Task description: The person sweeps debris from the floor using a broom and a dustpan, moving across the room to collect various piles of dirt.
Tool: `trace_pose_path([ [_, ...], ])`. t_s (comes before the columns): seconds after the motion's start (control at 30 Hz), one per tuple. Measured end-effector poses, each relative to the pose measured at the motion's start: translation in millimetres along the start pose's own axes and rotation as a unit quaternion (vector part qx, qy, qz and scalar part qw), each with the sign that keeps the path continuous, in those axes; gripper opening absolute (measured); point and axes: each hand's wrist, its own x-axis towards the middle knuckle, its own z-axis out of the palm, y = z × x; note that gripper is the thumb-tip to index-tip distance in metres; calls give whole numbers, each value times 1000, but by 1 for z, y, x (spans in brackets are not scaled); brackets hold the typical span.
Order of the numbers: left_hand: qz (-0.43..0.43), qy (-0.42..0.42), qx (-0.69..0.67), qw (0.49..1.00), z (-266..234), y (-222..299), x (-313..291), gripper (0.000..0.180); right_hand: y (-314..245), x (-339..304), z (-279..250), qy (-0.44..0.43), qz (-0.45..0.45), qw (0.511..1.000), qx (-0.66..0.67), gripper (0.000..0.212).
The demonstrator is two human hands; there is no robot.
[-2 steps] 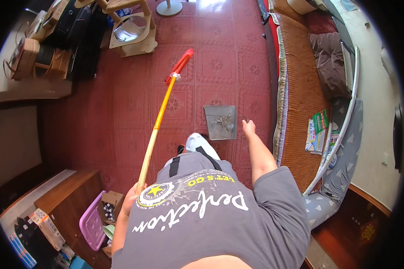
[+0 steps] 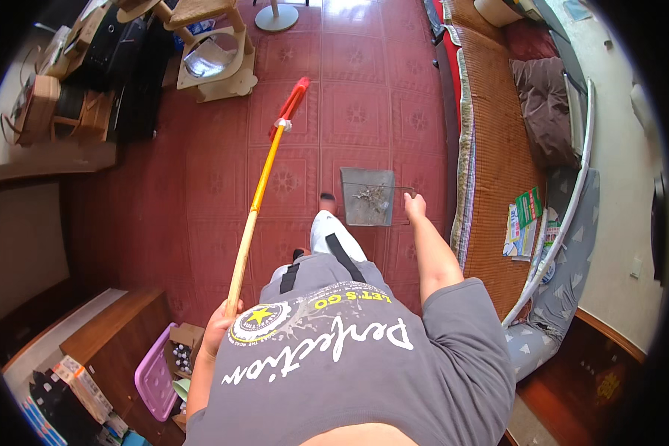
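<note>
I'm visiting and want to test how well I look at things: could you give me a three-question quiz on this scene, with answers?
1. Which hand holds the long pole with the red head?
2. True or false: the grey dustpan contains some debris.
3. Where in the picture is the beige cat tree: (a) lower right, (b) upper left, (c) lower left?

Key:
1. The left hand.
2. True; the right hand grips the dustpan's thin handle.
3. (b).
</note>
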Motion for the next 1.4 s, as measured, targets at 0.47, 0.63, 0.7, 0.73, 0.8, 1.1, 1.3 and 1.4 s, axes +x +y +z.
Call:
trace_pose_path([
  [0.47, -15, 91, -26, 995, 177, 229, 164, 17, -179, 201, 6, -70, 59, 992, 90, 41],
  [0.63, -25, 21, 16, 999, 213, 300, 215, 16, -247, 264, -21, -86, 23, 994, 57, 38],
  [0.7, -25, 14, 35, 999, 222, 326, 235, 17, -268, 284, -23, -92, 21, 993, 66, 37],
  [0.73, -24, 11, 44, 999, 228, 340, 247, 18, -279, 294, -23, -95, 19, 993, 71, 37],
  [0.8, -38, 50, 69, 996, 253, 373, 268, 19, -303, 313, -24, -103, 15, 991, 79, 37],
  [1.1, -76, -13, 283, 956, 294, 525, 436, 28, -387, 423, 27, -119, 21, 992, 25, 42],
  [1.3, -123, -49, 373, 918, 374, 599, 582, 27, -445, 475, 46, -120, 45, 991, 22, 37],
  [1.4, -161, -27, 395, 904, 385, 600, 634, 30, -458, 494, 56, -133, 42, 990, -2, 36],
])
